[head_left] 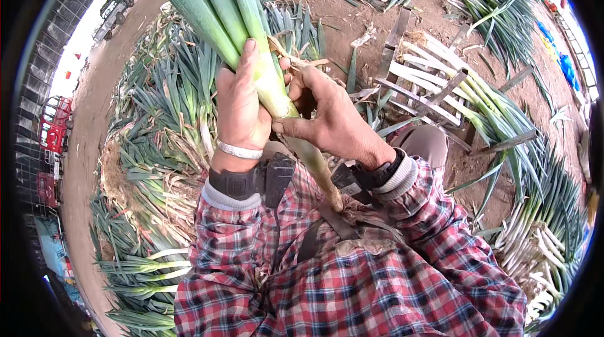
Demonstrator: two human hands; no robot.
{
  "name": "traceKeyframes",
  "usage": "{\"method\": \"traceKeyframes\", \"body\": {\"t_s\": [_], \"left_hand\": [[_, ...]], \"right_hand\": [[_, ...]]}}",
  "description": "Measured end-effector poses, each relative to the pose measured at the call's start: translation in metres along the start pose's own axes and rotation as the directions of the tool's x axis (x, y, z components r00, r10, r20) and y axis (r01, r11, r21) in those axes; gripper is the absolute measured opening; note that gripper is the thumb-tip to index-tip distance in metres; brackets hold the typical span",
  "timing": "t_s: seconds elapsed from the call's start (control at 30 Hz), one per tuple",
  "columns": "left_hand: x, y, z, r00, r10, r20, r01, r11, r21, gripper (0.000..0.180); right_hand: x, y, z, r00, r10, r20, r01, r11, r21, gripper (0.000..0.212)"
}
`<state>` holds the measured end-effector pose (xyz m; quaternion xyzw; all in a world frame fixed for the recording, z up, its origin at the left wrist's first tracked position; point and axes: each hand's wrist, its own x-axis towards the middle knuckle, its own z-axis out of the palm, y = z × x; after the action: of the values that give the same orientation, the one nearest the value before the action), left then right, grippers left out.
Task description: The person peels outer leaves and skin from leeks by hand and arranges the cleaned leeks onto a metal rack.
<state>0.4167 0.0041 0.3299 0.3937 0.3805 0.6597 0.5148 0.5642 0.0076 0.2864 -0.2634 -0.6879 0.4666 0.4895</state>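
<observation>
A thick leek (272, 88) slants across the middle of the view, green leaves toward the top and its root end down near my lap. My left hand (239, 104) is wrapped round it where the green turns pale, thumb pointing up along the leaves. Just below, my right hand (336, 117) is closed against the shaft, with its thumb and fingers at the outer layer. What the right fingertips pinch is partly hidden. A dry, tan leaf strip (305, 61) sticks out from the leek above the right hand. The lower shaft (314, 164) looks dirty and brownish.
At right, a slatted rack (409, 95) on the soil carries several trimmed leeks (478, 104). Heaps of leeks (167, 85) lie along my left, with further piles (497, 7) at the far right. Red vehicles (55, 123) stand beyond the dirt track at the left.
</observation>
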Motion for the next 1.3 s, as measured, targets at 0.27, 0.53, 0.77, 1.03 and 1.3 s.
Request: {"method": "traceKeyframes", "body": {"t_s": [0.27, 0.53, 0.77, 1.03, 1.3], "left_hand": [[-0.001, -0.026, -0.029, 0.999, 0.006, -0.051, -0.005, 1.000, 0.019, 0.032], [0.012, -0.017, -0.065, 0.992, -0.027, -0.121, 0.015, 0.995, -0.097, 0.033], [0.008, -0.041, -0.031, 0.981, 0.074, -0.182, -0.075, 0.997, 0.004, 0.031], [-0.004, -0.060, -0.054, 0.957, 0.084, -0.279, -0.065, 0.995, 0.077, 0.028], [-0.013, -0.062, -0.060, 0.978, 0.028, -0.207, -0.034, 0.999, -0.026, 0.033]], "right_hand": [[-0.021, 0.018, 0.010, 0.973, -0.171, 0.153, 0.208, 0.938, -0.279, 0.025], [-0.106, 0.047, -0.024, 0.850, 0.097, 0.517, 0.059, 0.959, -0.277, 0.027], [-0.018, 0.046, 0.027, 0.998, -0.053, -0.035, 0.038, 0.937, -0.347, 0.033], [-0.045, 0.051, 0.040, 0.986, -0.168, 0.006, 0.147, 0.848, -0.510, 0.027], [-0.017, 0.050, 0.010, 0.885, -0.187, 0.426, 0.321, 0.908, -0.268, 0.016]]}}
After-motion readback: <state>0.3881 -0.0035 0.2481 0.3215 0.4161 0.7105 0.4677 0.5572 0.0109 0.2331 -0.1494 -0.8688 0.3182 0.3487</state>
